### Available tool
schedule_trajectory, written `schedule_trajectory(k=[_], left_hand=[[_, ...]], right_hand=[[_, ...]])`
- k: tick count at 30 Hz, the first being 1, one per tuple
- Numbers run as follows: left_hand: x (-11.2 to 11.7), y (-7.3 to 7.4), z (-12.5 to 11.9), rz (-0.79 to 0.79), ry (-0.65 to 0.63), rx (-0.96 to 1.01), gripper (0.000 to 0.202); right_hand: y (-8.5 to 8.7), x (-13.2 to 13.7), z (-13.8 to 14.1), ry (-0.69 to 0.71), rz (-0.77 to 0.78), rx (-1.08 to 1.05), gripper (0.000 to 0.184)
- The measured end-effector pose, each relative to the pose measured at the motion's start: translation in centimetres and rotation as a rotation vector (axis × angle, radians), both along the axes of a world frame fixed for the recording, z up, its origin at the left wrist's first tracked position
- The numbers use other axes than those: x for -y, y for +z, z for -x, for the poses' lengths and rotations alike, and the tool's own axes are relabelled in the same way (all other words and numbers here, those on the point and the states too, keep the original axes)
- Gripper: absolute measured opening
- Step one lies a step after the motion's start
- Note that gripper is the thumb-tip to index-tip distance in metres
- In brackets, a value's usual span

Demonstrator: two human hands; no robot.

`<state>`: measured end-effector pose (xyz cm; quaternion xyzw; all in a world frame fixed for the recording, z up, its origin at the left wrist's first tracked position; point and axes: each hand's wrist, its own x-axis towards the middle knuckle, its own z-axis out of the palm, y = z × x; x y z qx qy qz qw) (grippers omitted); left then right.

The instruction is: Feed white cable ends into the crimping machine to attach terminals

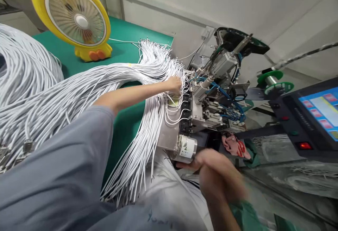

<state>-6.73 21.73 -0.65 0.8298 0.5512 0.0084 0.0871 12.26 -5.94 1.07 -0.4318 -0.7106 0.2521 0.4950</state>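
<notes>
My left hand (174, 85) reaches across a thick bundle of white cables (126, 72) to the edge of a bench machine (200, 97). Its fingers are closed at the cable ends, pinching a white cable beside the machine's row of black slots (185, 114). Several white cables curve in loops into those slots. Lower down, my right hand (204, 160) is smeared by motion. It is beside a metal cylinder (187, 148) with a white label, and its fingers are partly hidden.
A yellow fan (79, 21) stands on the green table (121, 28). A large coil of white cables (23, 58) lies at the left. At the right are a control screen (322, 107), a green spool (274, 81) and a pink cloth (233, 144).
</notes>
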Motion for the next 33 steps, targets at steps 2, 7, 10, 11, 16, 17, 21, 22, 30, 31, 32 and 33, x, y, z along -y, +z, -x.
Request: schedule_trajectory(k=[2,7,10,11,16,17,21,22,30,31,32,33], left_hand=[[-1.2,-0.3,-0.4,-0.005,0.049,-0.023,0.073],[-3.4,-1.4,-0.3,-0.021,0.174,-0.025,0.074],[-3.8,-2.3,-0.4,-0.051,0.209,-0.004,0.072],[-3.9,-2.7,-0.4,-0.067,0.213,0.005,0.071],[-3.5,-3.9,-0.3,-0.151,0.226,0.045,0.063],[-3.4,-4.1,-0.2,-0.161,0.226,0.052,0.062],[-3.5,-4.4,-0.2,-0.188,0.221,0.070,0.059],[-3.6,-4.4,-0.2,-0.192,0.222,0.072,0.059],[-3.9,-4.5,-0.2,-0.206,0.231,0.057,0.054],[-3.9,-4.5,-0.2,-0.209,0.231,0.053,0.052],[-3.9,-4.5,-0.2,-0.212,0.230,0.049,0.051],[-3.9,-4.5,-0.2,-0.215,0.229,0.044,0.051]], right_hand=[[-2.1,-2.1,0.2,-0.072,-0.076,-0.103,0.025],[-7.3,-4.1,0.7,-0.024,-0.014,-0.047,0.027],[-8.6,-4.0,0.6,-0.065,-0.066,0.036,0.029],[-8.6,-4.0,0.6,-0.075,-0.076,0.048,0.029],[-8.2,-3.9,0.7,-0.093,-0.109,0.075,0.030],[-8.2,-3.9,0.7,-0.096,-0.111,0.076,0.030],[-8.3,-3.9,0.7,-0.098,-0.119,0.078,0.030],[-8.4,-3.9,0.7,-0.096,-0.121,0.078,0.030],[-8.3,-4.0,0.6,-0.079,-0.173,0.071,0.028],[-8.3,-3.9,0.6,-0.081,-0.176,0.072,0.028],[-8.4,-3.9,0.5,-0.084,-0.179,0.074,0.027],[-8.4,-3.9,0.5,-0.086,-0.182,0.079,0.027]])
